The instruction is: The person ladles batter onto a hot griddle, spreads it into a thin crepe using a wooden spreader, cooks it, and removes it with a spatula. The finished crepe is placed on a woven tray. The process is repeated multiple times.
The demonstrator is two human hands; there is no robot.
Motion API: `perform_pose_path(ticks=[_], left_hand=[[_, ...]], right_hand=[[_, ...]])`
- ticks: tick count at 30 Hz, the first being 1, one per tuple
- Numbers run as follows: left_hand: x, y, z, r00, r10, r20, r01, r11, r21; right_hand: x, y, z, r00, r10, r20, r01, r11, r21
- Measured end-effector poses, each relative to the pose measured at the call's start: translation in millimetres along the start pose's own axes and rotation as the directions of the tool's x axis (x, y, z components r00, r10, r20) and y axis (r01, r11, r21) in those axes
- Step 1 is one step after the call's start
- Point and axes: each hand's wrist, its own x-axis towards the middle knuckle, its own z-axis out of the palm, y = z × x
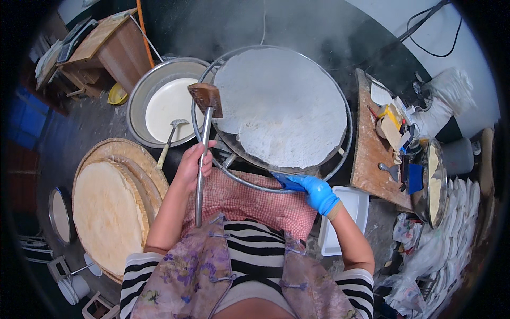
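My left hand (188,167) is closed around the metal handle of a spreader with a wooden head (206,98), raised at the griddle's left edge. In a blue glove, my right hand (320,194) grips a blue scraper (288,182) at the near edge of the round griddle (232,142). A large, thin, pale pancake (281,106) covers most of the griddle, and steam rises behind it. To the left stands a metal basin (139,98) of white batter (169,111). A ladle (166,149) leans in it.
A stack of round, pale flatbreads (109,207) lies on a round tray (87,158) at left. Rightward, a wooden board (366,159) carries assorted tools. A white tray (324,239) and red checked cloth (234,196) are near me. A metal ring (349,122) circles the griddle.
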Motion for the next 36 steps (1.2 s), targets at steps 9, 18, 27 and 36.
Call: perform_pose_path(ticks=[9, 18, 27, 36], left_hand=[[-3.7, -2.6, -24.9, 0.997, 0.070, -0.034, -0.072, 0.996, -0.059], [1.3, -3.0, -46.8, 0.989, 0.052, -0.136, -0.063, 0.995, -0.081], [14.8, -9.4, -51.6, 0.994, 0.012, -0.112, -0.022, 0.995, -0.095], [7.7, -11.3, -43.2, 0.999, -0.013, -0.051, 0.011, 0.999, -0.051]], right_hand=[[62.3, 56.8, -59.0, 0.876, 0.426, -0.225, -0.423, 0.904, 0.061], [160.7, 116.5, -77.0, 0.756, 0.586, -0.293, -0.646, 0.739, -0.189], [203.5, 88.2, -33.4, 0.938, 0.294, -0.186, -0.339, 0.892, -0.300], [166.2, 74.0, -26.9, 0.981, 0.192, 0.002, -0.184, 0.942, -0.281]])
